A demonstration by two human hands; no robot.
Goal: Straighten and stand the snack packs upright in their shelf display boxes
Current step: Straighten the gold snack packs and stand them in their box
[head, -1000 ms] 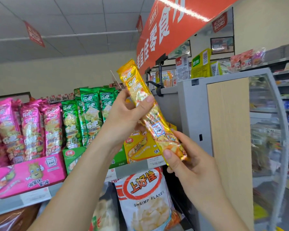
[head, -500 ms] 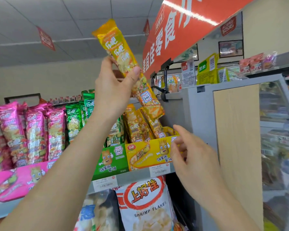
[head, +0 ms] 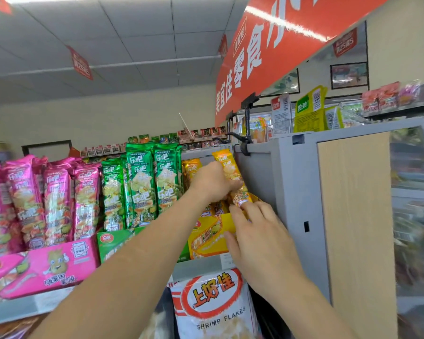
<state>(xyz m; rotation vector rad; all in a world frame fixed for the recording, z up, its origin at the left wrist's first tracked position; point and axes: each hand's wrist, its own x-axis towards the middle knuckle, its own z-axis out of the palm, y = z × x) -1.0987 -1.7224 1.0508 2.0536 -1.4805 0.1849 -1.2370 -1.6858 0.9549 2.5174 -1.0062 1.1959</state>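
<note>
Right beside the shelf stands a tall grey cabinet [head: 296,192], its flat side closing off the shelf's right end, so that side leaves no room to spare. The shelf [head: 198,265] runs leftward from it, carrying three display boxes along its front edge: a pink display box [head: 42,267] full of upright pink packs [head: 56,204], a green display box [head: 113,241] with green packs [head: 142,182] standing close together, and, hard against the cabinet, the yellow display box [head: 211,236]. Below the shelf edge hangs a white shrimp flakes bag [head: 213,304]. The left hand [head: 212,183] grips a yellow snack pack [head: 230,172] round its middle, fingers curled about it, holding it nearly upright with its lower end inside the yellow box, in the narrow gap between the other yellow packs and the cabinet wall. The right hand [head: 257,238] holds the box's right front corner, fingers over the rim just beside the pack's foot, thumb pressed on the front face.
</note>
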